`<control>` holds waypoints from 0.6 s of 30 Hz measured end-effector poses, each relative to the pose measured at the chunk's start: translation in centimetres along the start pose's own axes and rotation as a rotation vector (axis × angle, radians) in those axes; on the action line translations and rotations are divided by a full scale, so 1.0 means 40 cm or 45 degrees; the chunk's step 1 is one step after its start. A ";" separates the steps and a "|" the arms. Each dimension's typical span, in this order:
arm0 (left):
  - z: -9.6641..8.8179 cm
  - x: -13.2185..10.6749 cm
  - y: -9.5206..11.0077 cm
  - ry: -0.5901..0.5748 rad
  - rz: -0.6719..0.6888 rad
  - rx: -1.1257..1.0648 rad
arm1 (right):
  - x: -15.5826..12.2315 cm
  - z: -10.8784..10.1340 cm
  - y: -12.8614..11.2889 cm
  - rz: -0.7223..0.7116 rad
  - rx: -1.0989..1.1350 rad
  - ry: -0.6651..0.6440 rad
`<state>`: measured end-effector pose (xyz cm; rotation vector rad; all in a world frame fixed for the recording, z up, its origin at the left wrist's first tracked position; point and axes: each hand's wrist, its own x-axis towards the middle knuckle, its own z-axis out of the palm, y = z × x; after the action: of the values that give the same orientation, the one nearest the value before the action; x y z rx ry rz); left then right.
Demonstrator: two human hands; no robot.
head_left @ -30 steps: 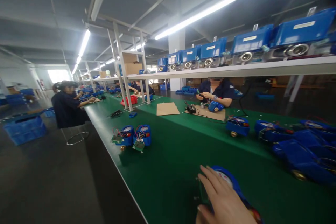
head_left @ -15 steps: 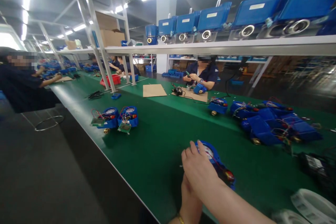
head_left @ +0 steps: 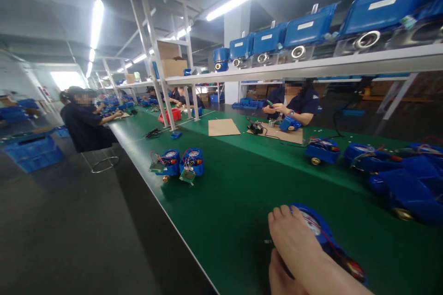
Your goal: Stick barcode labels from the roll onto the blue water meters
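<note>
A blue water meter (head_left: 323, 235) with a round white dial and red wires sits on the green table at the lower right. My right hand (head_left: 296, 235) reaches over its left side, fingers bent down and close together. Whatever those fingers grip is hidden beneath the hand. A small pale tip (head_left: 267, 241) shows just left of the hand. My left hand (head_left: 279, 271) is below the right one, mostly covered by it, and its fingers do not show.
Two blue meters (head_left: 169, 159) with hanging circuit boards stand left on the green table (head_left: 228, 184). More blue meters (head_left: 411, 179) lie at the right. A cardboard sheet (head_left: 224, 127) lies farther back. Across the table sits a co-worker (head_left: 292, 103). Overhead, a shelf (head_left: 311, 67) bears blue units.
The view has swung left, so the table and my hands appear farther right and lower. Both hands stay at the same meter, the right still over the left.
</note>
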<state>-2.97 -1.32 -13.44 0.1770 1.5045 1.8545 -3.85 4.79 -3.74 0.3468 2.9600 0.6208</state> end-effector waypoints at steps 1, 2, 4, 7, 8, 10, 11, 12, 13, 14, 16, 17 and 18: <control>-0.005 0.002 -0.006 0.016 0.055 0.045 | 0.001 0.004 -0.004 -0.001 -0.022 -0.008; -0.008 0.004 -0.013 0.030 0.128 0.084 | 0.004 0.009 -0.009 0.011 -0.041 -0.005; -0.010 0.008 -0.026 0.058 0.189 0.123 | 0.010 0.014 -0.021 0.039 -0.066 0.041; -0.001 0.014 -0.034 0.086 0.219 0.136 | 0.014 -0.001 -0.018 0.056 -0.012 0.143; 0.002 0.016 -0.034 0.084 0.232 0.127 | 0.011 -0.011 -0.006 0.052 0.062 0.150; 0.007 0.018 -0.030 0.057 0.262 0.106 | -0.006 -0.032 0.034 0.062 0.316 0.138; 0.007 0.018 -0.028 0.040 0.270 0.095 | -0.018 -0.038 0.061 0.085 0.501 0.141; 0.006 0.017 -0.026 0.024 0.266 0.087 | -0.034 -0.039 0.090 0.125 0.731 0.167; 0.003 0.015 -0.024 0.005 0.247 0.084 | -0.052 -0.034 0.120 0.181 1.000 0.210; 0.000 0.013 -0.023 -0.015 0.213 0.086 | -0.071 -0.021 0.147 0.253 1.298 0.258; -0.007 0.011 -0.020 -0.060 0.144 0.086 | -0.113 0.019 0.192 0.413 1.921 0.377; -0.009 0.012 -0.018 -0.075 0.124 0.088 | -0.133 0.044 0.208 0.476 2.204 0.428; -0.011 0.013 -0.017 -0.089 0.111 0.092 | -0.152 0.070 0.218 0.516 2.446 0.464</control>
<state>-3.28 -1.32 -14.34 0.3430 1.5385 1.8429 4.21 12.18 -2.44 0.8868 2.5554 -2.4440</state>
